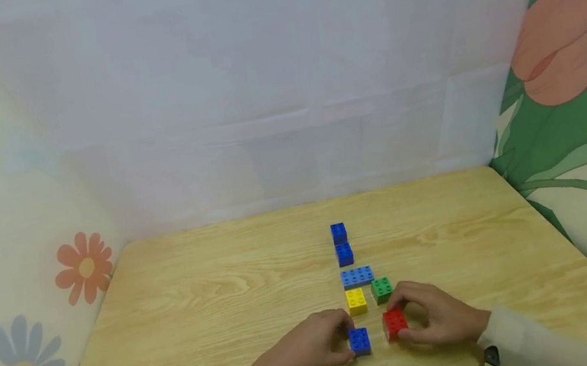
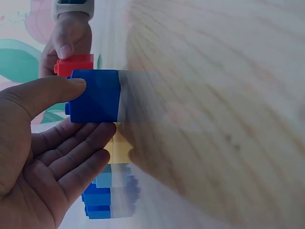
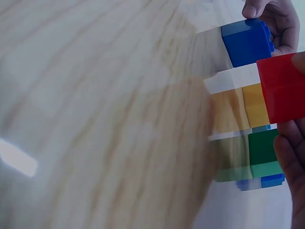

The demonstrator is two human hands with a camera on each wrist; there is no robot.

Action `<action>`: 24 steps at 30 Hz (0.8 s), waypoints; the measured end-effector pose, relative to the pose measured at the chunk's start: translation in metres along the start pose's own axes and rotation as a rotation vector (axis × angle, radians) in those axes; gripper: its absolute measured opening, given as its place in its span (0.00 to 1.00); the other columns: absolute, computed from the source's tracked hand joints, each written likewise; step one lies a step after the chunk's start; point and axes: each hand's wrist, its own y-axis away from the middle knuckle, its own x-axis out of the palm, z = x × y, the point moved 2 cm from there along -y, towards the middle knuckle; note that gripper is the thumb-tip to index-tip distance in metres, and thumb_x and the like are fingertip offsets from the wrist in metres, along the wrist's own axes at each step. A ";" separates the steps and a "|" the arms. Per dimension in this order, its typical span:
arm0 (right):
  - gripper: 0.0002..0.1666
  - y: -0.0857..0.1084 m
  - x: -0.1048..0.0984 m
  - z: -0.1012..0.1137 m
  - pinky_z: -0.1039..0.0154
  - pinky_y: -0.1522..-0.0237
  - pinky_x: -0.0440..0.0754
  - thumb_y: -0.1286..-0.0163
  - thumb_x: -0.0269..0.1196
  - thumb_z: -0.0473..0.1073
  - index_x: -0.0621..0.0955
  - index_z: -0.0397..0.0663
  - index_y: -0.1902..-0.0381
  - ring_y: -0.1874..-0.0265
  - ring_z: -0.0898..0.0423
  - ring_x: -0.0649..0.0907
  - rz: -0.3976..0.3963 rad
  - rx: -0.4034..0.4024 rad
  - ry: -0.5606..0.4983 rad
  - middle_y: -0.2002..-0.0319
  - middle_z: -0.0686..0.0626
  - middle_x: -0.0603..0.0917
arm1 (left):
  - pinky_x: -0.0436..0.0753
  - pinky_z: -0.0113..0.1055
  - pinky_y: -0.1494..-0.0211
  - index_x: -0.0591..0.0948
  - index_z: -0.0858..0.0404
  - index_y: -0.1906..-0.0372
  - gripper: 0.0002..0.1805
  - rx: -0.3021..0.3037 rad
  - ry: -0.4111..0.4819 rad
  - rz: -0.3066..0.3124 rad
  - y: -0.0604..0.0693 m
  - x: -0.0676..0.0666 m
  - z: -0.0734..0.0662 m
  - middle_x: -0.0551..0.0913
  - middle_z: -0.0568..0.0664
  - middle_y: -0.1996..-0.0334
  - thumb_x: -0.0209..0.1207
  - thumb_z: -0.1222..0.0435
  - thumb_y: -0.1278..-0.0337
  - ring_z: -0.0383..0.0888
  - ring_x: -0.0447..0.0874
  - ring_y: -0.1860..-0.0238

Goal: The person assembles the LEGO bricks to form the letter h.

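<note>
My left hand (image 1: 311,345) pinches a dark blue brick (image 1: 359,341) on the table, thumb on the near side and fingers on the far side; the left wrist view shows this blue brick (image 2: 95,96) close up. Just right of it, across a small gap, my right hand (image 1: 441,317) holds a red brick (image 1: 395,324) between thumb and fingers. In the right wrist view the red brick (image 3: 284,88) stands nearest. Beyond the two held bricks are a yellow brick (image 1: 356,301) and, to its right, a green brick (image 1: 382,290).
A longer, lighter blue brick (image 1: 357,276) lies behind the yellow one. Farther back, two dark blue bricks (image 1: 344,255) (image 1: 339,233) stand in a line. The wooden table (image 1: 200,289) meets a white sheet at the back and flowered coverings at both sides.
</note>
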 end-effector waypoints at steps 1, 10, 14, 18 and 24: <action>0.19 0.000 0.001 0.000 0.61 0.49 0.80 0.34 0.67 0.51 0.74 0.64 0.48 0.52 0.62 0.80 -0.009 -0.009 -0.002 0.50 0.61 0.78 | 0.79 0.27 0.56 0.79 0.53 0.58 0.15 0.003 -0.001 -0.001 0.000 -0.001 0.000 0.79 0.36 0.64 0.69 0.57 0.48 0.29 0.76 0.62; 0.20 -0.006 0.003 0.003 0.60 0.51 0.81 0.36 0.69 0.49 0.75 0.61 0.48 0.53 0.61 0.80 -0.072 -0.065 -0.014 0.52 0.60 0.79 | 0.77 0.25 0.60 0.78 0.52 0.60 0.14 0.005 -0.032 0.008 0.001 -0.004 0.001 0.78 0.34 0.66 0.70 0.56 0.50 0.29 0.74 0.66; 0.20 -0.009 0.002 0.005 0.60 0.52 0.81 0.37 0.69 0.47 0.75 0.61 0.48 0.54 0.61 0.80 -0.102 -0.092 -0.019 0.53 0.60 0.79 | 0.77 0.26 0.60 0.78 0.52 0.60 0.14 -0.010 -0.043 0.011 0.002 -0.006 0.000 0.77 0.34 0.66 0.70 0.58 0.50 0.29 0.73 0.66; 0.21 -0.012 0.001 0.007 0.60 0.55 0.82 0.38 0.70 0.45 0.76 0.60 0.49 0.56 0.60 0.80 -0.152 -0.135 -0.017 0.54 0.59 0.79 | 0.78 0.26 0.59 0.78 0.53 0.60 0.14 -0.021 -0.051 0.003 0.002 -0.010 0.000 0.77 0.35 0.67 0.70 0.59 0.50 0.30 0.73 0.66; 0.23 -0.016 -0.001 0.011 0.60 0.56 0.82 0.40 0.72 0.43 0.75 0.60 0.49 0.56 0.59 0.80 -0.206 -0.188 -0.016 0.55 0.59 0.79 | 0.77 0.26 0.60 0.77 0.53 0.61 0.14 -0.016 -0.057 -0.001 0.001 -0.011 0.000 0.77 0.35 0.67 0.70 0.59 0.51 0.30 0.73 0.67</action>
